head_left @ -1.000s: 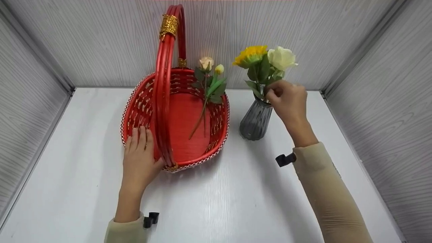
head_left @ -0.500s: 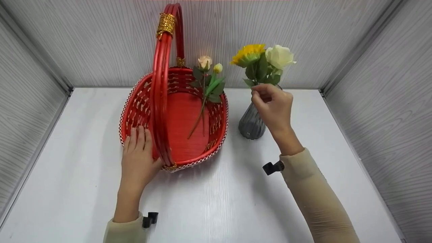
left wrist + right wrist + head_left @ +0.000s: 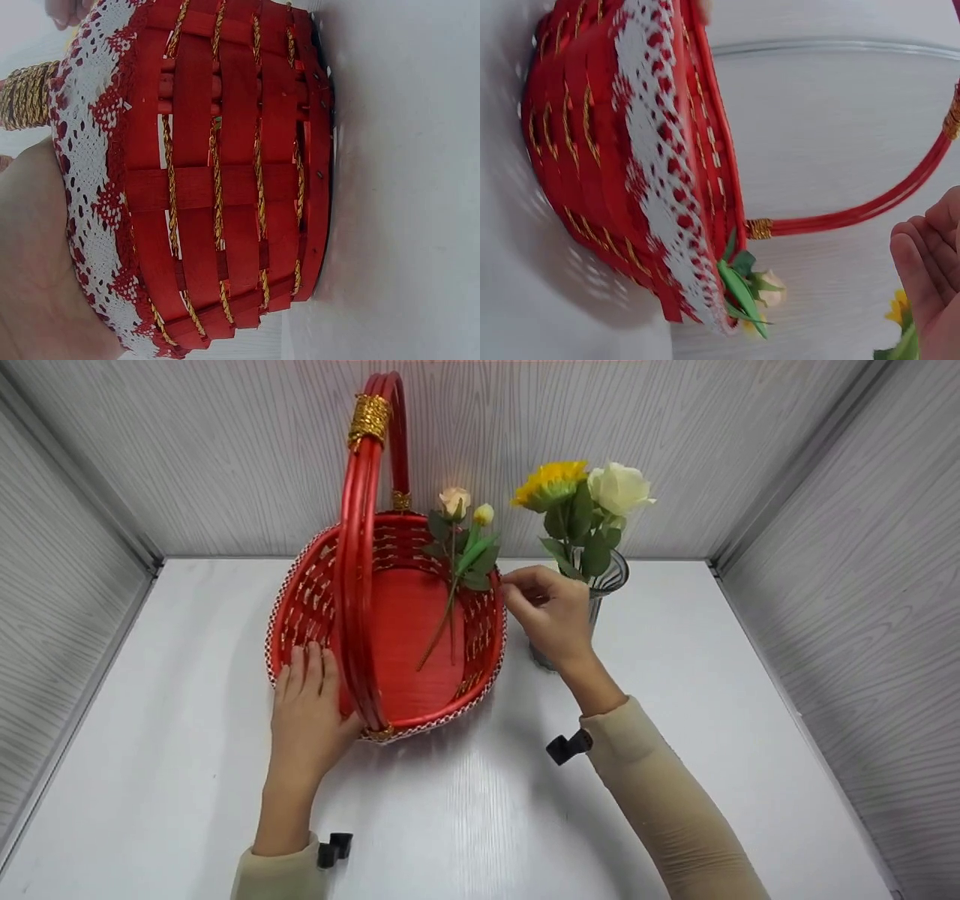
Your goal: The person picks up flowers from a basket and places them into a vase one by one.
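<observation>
Right hand [image 3: 551, 615], fingers loosely bent and seemingly gripping nothing, is nearer; whether it touches the basket [image 3: 412, 622] at two o'clock, I cannot tell. From it, rose [image 3: 454, 504] and tulip [image 3: 471, 558] lie toward ten o'clock inside, tulip's long stem pointing to seven. Left hand [image 3: 307, 712], fingers straight, rests at basket's eight o'clock.

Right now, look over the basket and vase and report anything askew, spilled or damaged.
Nothing stands out. The red basket sits upright and looks whole, the peach rose and pale yellow bud lean at its rim, and the vase, partly hidden, stands upright. No spill shows.
</observation>
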`<state>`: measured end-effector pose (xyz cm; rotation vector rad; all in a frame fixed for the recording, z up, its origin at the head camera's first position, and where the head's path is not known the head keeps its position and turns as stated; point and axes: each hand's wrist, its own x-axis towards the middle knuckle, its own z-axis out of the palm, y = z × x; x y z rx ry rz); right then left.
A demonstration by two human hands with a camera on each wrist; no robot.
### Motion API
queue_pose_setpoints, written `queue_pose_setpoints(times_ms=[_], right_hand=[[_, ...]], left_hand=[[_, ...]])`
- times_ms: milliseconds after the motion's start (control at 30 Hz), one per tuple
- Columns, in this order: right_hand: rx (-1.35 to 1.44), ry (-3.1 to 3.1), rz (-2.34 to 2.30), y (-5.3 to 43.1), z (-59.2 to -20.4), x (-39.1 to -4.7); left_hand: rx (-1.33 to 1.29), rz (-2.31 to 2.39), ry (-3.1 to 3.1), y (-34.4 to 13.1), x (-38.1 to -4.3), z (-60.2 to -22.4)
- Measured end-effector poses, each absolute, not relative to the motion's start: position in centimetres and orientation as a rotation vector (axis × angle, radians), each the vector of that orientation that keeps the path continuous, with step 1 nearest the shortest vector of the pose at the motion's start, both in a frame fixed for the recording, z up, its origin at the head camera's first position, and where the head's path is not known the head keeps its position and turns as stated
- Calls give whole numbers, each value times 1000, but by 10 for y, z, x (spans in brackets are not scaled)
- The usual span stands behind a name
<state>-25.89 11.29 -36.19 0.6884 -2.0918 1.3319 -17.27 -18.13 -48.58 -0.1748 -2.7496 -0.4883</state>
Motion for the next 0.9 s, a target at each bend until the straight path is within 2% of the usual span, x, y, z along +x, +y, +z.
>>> queue_pose_setpoints(times_ms=[433, 900], right_hand=[[524, -2190, 1618, 82, -393, -270], [210, -2056, 2364, 56, -433, -301]], left_hand=[[-177, -489, -2728, -182, -174, -488], [-183, -476, -2740, -182, -173, -486]])
